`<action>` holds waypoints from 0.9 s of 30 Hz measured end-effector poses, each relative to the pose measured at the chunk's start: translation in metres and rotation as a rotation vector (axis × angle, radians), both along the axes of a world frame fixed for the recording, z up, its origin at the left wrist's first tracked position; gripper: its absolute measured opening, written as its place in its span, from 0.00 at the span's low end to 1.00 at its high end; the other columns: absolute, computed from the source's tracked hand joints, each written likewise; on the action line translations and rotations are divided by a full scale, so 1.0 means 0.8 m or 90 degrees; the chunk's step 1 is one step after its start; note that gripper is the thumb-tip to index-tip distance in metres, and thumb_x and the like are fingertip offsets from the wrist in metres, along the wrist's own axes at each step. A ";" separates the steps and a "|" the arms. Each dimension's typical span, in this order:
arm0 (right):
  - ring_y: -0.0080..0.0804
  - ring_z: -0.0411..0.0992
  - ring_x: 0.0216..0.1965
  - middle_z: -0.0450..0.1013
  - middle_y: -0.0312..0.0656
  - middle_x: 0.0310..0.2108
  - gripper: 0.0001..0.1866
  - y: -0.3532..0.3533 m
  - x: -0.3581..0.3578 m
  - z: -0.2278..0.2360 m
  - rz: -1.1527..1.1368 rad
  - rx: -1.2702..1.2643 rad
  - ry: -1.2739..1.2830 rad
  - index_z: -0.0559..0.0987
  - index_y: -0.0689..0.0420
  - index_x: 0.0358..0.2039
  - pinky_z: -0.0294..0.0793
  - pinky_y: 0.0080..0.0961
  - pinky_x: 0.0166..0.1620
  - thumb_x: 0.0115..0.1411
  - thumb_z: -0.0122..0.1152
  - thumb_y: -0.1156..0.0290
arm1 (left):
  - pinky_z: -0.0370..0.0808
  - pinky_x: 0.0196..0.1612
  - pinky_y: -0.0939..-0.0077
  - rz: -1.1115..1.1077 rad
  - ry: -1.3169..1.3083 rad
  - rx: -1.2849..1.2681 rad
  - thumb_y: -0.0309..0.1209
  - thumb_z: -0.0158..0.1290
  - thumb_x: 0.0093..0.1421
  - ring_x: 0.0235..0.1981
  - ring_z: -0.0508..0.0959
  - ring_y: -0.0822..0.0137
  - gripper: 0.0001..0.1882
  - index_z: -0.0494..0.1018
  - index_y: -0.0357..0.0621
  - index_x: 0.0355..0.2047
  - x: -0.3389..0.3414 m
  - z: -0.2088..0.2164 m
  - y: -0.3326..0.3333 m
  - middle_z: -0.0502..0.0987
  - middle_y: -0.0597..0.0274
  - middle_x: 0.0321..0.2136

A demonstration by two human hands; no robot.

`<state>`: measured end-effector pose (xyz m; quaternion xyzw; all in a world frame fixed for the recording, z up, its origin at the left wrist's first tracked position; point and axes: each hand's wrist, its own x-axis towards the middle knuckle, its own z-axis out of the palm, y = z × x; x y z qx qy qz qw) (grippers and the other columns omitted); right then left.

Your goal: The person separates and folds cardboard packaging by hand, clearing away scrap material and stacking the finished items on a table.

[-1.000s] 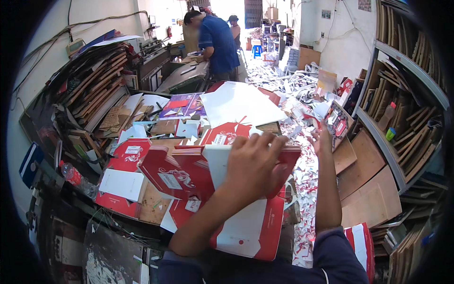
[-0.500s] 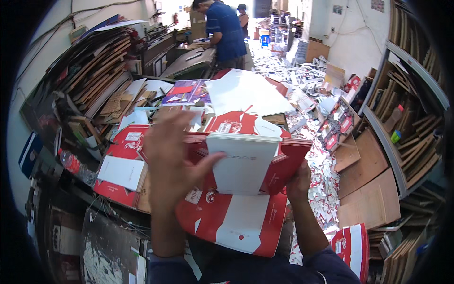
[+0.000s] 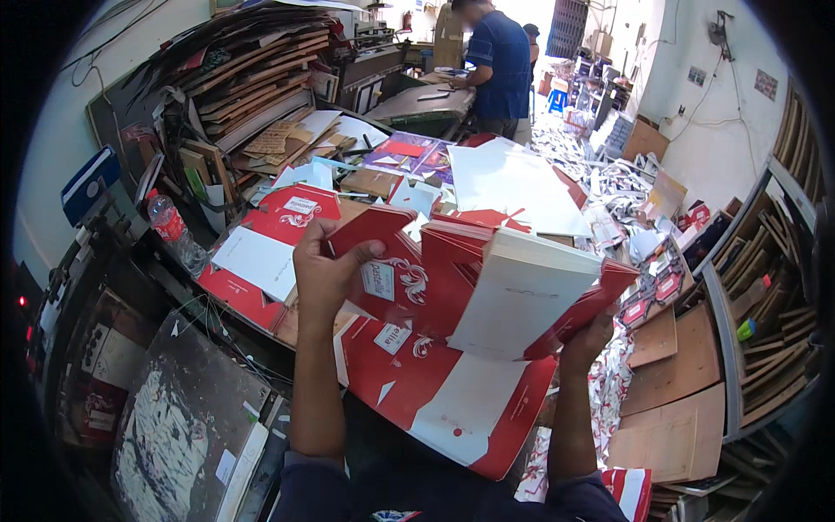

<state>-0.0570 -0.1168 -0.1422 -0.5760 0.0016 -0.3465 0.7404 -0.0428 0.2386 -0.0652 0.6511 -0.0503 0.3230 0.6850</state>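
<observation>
Scraps [image 3: 565, 143] everywhere out back. Red-white stack [image 3: 513, 300] stands over some flat sheets [image 3: 461, 400], left hand [image 3: 322, 274] with fingers clamped on its left end; right hand [image 3: 587, 344] at the other, can't tell if it's gripping.

bright far-end daylight, pale glare on white sheet [image 3: 515, 187], black corners

On my feed I count two hands [image 3: 322, 265], one stack of folded red-and-white sheets [image 3: 517, 300], two plastic bottles [image 3: 167, 222], two other people [image 3: 503, 65] and one blue stool [image 3: 557, 100].
</observation>
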 end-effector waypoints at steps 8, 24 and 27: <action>0.28 0.73 0.42 0.73 0.39 0.42 0.26 -0.032 0.029 -0.020 0.108 -0.060 -0.116 0.68 0.59 0.53 0.75 0.28 0.45 0.66 0.56 0.51 | 0.69 0.54 0.61 0.212 0.030 0.370 0.46 0.73 0.44 0.53 0.70 0.57 0.39 0.69 0.39 0.51 -0.025 -0.004 -0.003 0.68 0.51 0.50; 0.18 0.71 0.32 0.73 0.35 0.37 0.24 -0.007 -0.003 -0.014 0.052 -0.072 -0.144 0.68 0.62 0.54 0.72 0.16 0.35 0.62 0.64 0.66 | 0.65 0.44 0.61 0.137 -0.202 0.667 0.33 0.65 0.44 0.31 0.77 0.61 0.14 0.75 0.46 0.31 -0.009 0.073 -0.116 0.77 0.63 0.27; 0.26 0.72 0.41 0.73 0.39 0.42 0.28 -0.023 -0.011 -0.027 0.113 -0.070 -0.095 0.69 0.61 0.55 0.74 0.24 0.44 0.63 0.62 0.54 | 0.64 0.41 0.63 0.173 -0.221 0.657 0.33 0.67 0.42 0.30 0.76 0.62 0.15 0.75 0.48 0.31 -0.005 0.068 -0.118 0.77 0.64 0.25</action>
